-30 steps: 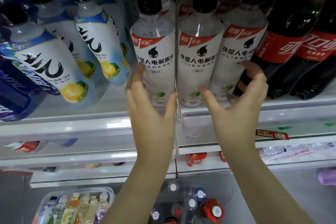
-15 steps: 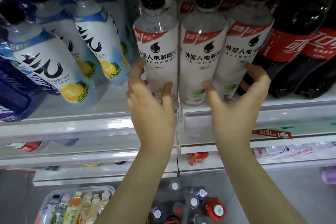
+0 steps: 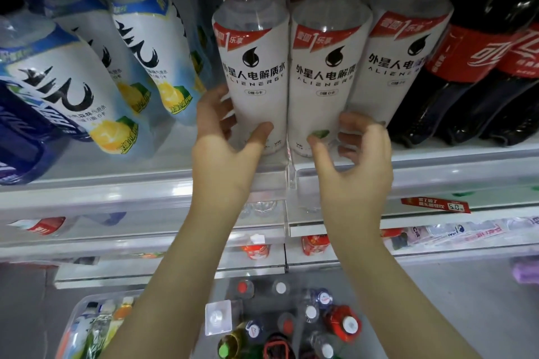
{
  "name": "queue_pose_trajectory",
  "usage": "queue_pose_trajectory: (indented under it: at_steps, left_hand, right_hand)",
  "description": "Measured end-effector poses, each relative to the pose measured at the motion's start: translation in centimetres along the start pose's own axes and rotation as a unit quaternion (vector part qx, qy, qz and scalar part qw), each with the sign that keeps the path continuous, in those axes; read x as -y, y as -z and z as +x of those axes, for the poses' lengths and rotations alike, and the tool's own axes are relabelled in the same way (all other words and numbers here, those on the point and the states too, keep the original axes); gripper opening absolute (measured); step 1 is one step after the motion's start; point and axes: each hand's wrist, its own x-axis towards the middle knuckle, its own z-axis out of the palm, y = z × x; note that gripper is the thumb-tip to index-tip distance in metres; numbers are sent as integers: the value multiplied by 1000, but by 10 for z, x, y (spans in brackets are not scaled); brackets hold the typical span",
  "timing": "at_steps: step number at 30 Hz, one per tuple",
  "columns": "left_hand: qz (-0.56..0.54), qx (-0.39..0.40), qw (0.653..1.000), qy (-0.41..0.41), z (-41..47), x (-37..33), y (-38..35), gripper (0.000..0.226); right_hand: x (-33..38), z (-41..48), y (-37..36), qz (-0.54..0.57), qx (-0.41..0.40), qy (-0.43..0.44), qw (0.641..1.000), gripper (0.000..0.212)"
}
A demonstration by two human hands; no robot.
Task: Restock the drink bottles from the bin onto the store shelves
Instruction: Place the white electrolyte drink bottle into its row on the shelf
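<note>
Three white electrolyte-water bottles with black caps stand side by side on the shelf point(image 3: 131, 183). My left hand point(image 3: 224, 143) grips the base of the left white bottle point(image 3: 252, 67), thumb on its front and fingers round its left side. My right hand point(image 3: 358, 163) hovers at the base of the middle white bottle point(image 3: 323, 79) and the right white bottle point(image 3: 399, 67). Its fingers are loosely curled in front of them, and the thumb tip touches the middle one. Far below, a clear bin point(image 3: 76, 307) holds several small drink bottles.
Tilted lemon-soda bottles point(image 3: 137, 61) crowd the shelf on the left, and dark cola bottles point(image 3: 481, 52) stand on the right. A red price tag point(image 3: 434, 203) hangs on the shelf rail. More bottles point(image 3: 344, 323) with red and white caps stand on the floor below.
The view has closed in on the shelf. My right hand's fingers have drawn back from the right bottle and curled inward. My left hand stays on the left bottle's base.
</note>
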Motion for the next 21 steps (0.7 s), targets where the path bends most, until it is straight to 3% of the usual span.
queue_pose_trajectory:
  at_steps: [8,18,21]
  left_hand:
    - [-26,-17,1000,-5,-4,1,-6,62]
    - [-4,11,1000,0,-4,1,-3,63]
    - [4,44,999,15,-8,-7,3,63]
  right_hand:
    - [-1,0,-10,-8,-27,-2,1000,34]
    - [-4,0,-14,-49,-38,24,998,35]
    - [1,1,-8,-23,-16,-11,1000,34]
